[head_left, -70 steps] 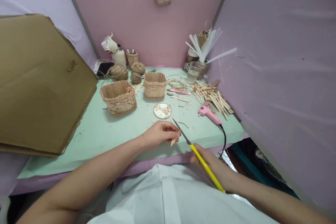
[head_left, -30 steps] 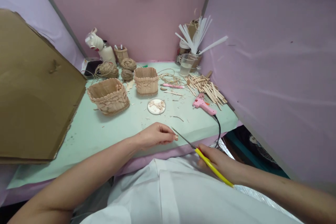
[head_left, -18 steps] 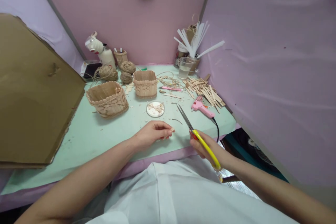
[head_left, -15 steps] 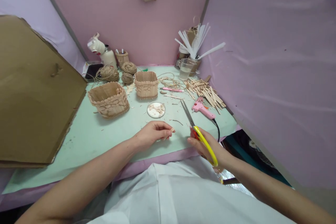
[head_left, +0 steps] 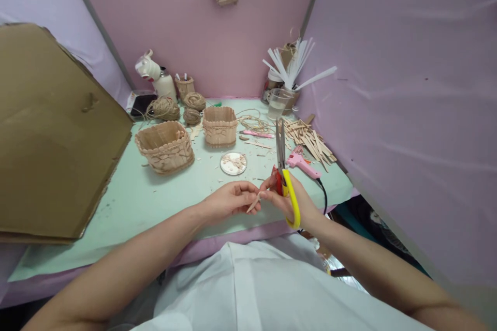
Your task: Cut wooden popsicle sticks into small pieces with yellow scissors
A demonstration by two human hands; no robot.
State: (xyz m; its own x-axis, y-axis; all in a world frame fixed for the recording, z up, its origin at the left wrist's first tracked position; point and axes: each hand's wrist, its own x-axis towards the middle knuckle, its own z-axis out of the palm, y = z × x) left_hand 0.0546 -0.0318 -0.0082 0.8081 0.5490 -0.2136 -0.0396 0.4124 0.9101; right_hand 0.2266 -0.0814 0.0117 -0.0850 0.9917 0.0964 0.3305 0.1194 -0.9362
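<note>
My left hand (head_left: 233,201) pinches a short, pointed piece of wooden stick (head_left: 253,203) near the table's front edge. The fingertips of my right hand (head_left: 291,197) meet the upper end of the same piece. Scissors (head_left: 281,150) with yellow and red handles hang on my right hand, blades pointing up and away and slightly apart. Beyond my hands lies a small round white dish (head_left: 233,163) of wood chips. Two baskets made of wooden sticks, a larger one (head_left: 165,148) and a smaller one (head_left: 219,126), stand to the left and behind it.
A pink glue gun (head_left: 303,164) lies right of the scissors, its cord running off the edge. Behind it are a pile of wooden sticks (head_left: 310,137) and a plastic cup (head_left: 278,104). Twine balls (head_left: 165,108) sit at the back; a cardboard sheet (head_left: 58,134) stands left.
My right hand has moved left to meet my left hand and now touches the stick piece. The scissors have swung more upright. The view has shifted slightly.
</note>
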